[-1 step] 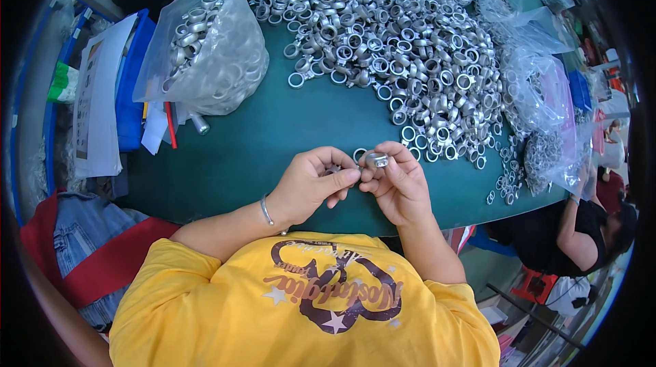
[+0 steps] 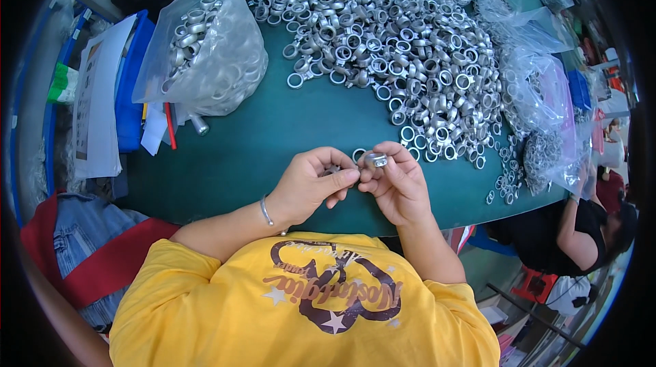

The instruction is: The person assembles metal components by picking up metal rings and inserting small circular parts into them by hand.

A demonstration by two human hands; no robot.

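- Pinching narrow, left hand (LH) (image 2: 318, 179) had thumb & index tips drawn close, just beside RH's fingertips; a bit of silver showed behind the thumb, but couldn't tell what LH held, if anything.
- Right hand (RH) (image 2: 400, 186) gripped a silver ring part (image 2: 377, 160) b/w thumb & fingers, just right of LH's tips, w/ a blocky end showing.
- For good handling, LH prob. needed a light, steady pinch close to the part; RH prob. did best turning it w/ fingertips only, blocky end in clear view. Smooth metal would likely slip if squeezed off-centre.
- Far left of LH: white sheets (image 2: 102, 93), thin & flat, next to a blue tray (image 2: 137, 80) of stiff, smooth plastic.
- Ahead & left of LH: clear bag (image 2: 229, 76), soft, cloudy, crinkled, bulging w/ round metal pcs; red stick (image 2: 171, 126), slim & straight, near its lower edge.
- On LH's wrist: bangle (image 2: 266, 210), thin, shiny, w/ rounded tips.
- Under both hands: green tabletop (image 2: 219, 175), smooth, dull sheen.
- Just beyond the fingertips: loose ring (image 2: 354, 154), partly hidden.
- Ahead & right, past RH: metal pile (image 2: 410, 59), satin-grey rings, many w/ short lugs.
- Right of RH: small rings (image 2: 507, 181), thinner, scattered; farther right, plastic bags (image 2: 536, 97), glossy wrinkled film over more metal bits.
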